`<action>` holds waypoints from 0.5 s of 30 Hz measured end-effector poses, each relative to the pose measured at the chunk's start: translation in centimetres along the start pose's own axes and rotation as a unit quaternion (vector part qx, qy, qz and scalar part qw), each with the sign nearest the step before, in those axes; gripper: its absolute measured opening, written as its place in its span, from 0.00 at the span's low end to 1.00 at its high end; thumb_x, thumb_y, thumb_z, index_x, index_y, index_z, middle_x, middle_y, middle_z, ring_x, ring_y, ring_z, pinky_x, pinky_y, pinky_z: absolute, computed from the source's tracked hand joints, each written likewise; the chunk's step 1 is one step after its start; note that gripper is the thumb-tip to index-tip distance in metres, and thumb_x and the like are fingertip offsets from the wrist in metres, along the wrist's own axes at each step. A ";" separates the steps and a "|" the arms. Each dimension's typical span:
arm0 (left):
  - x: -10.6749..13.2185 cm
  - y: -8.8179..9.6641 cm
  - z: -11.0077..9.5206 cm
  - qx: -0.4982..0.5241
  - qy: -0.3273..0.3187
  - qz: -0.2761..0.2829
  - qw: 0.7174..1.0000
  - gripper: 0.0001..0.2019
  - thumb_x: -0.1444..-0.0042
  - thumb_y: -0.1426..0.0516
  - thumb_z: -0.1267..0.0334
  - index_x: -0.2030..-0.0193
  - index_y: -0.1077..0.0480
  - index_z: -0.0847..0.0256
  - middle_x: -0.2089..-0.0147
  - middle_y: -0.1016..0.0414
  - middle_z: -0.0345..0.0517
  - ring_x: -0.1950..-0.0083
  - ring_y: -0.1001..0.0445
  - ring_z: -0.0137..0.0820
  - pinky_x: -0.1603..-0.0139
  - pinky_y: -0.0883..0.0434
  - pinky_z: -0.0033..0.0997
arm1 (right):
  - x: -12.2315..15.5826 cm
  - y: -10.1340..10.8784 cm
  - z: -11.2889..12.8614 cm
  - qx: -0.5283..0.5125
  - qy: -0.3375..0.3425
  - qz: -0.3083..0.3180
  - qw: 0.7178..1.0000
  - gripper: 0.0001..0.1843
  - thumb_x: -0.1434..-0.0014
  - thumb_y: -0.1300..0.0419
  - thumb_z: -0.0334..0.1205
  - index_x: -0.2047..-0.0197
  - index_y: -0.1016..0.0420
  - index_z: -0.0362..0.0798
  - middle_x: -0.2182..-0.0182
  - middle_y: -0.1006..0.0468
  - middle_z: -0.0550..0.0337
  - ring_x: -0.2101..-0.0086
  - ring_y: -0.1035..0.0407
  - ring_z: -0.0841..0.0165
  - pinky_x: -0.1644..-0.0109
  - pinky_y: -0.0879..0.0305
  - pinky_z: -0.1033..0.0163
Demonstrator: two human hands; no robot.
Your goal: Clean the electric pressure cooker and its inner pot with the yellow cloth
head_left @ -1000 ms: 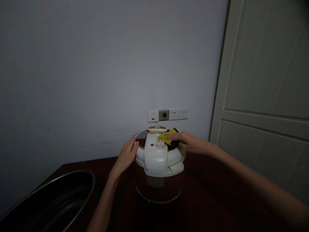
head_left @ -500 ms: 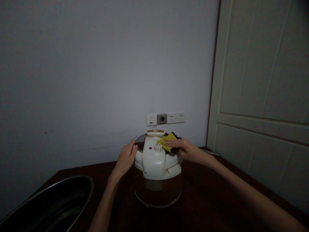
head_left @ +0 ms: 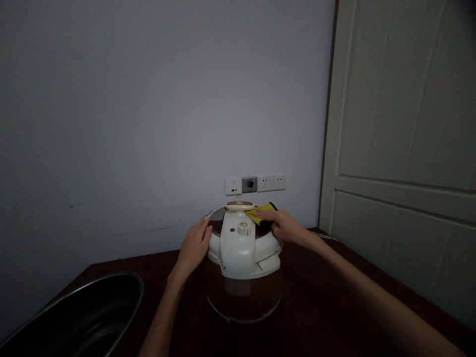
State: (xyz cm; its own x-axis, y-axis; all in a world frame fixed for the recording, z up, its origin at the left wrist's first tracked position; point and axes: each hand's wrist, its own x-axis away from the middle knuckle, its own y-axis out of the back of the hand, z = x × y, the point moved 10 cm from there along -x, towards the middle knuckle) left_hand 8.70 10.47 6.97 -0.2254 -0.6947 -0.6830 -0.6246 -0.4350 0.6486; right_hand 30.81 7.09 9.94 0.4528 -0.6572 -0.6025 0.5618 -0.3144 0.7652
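A white and brown electric cooker point(head_left: 238, 255), with a knob and a red mark on its lid, stands on the dark table. My left hand point(head_left: 195, 243) rests with fingers stretched out against the left side of the lid. On the right part of the lid top lies a yellow cloth point(head_left: 260, 214) with a black edge. My right hand point(head_left: 286, 225) holds this cloth, its fingers pressing it onto the lid beside the white middle strip. Part of the cloth is hidden under those fingers.
A dark metal sink or basin point(head_left: 139, 292) with a shiny rim is at the lower left. Behind the cooker, wall sockets point(head_left: 265, 183) sit on the grey wall. A pale panelled door point(head_left: 401, 148) stands to the right. The tabletop point(head_left: 323, 287) is dark red-brown.
My right hand has slid the cloth back a little over the lid, away from the knob and toward the rear handle. My left hand stays at the lid's left side.
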 end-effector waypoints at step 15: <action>0.0 -0.2 0.3 0.002 0.009 0.010 1.000 0.23 0.38 0.57 0.57 0.42 0.36 0.65 0.40 0.34 0.54 0.38 0.37 0.36 0.38 0.40 0.45 | -3.3 3.0 6.6 -0.107 0.070 -0.001 0.992 0.15 0.47 0.51 0.28 0.65 0.24 0.45 0.69 0.23 0.57 0.69 0.33 0.69 0.63 0.37 0.64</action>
State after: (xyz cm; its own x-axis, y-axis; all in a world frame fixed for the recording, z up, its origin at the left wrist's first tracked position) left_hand 8.57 10.69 6.75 -0.2242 -0.7143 -0.6630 -0.6227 -0.4184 0.6612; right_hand 26.42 3.80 15.76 0.5358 -0.5503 -0.6404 0.6891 -0.1532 0.7083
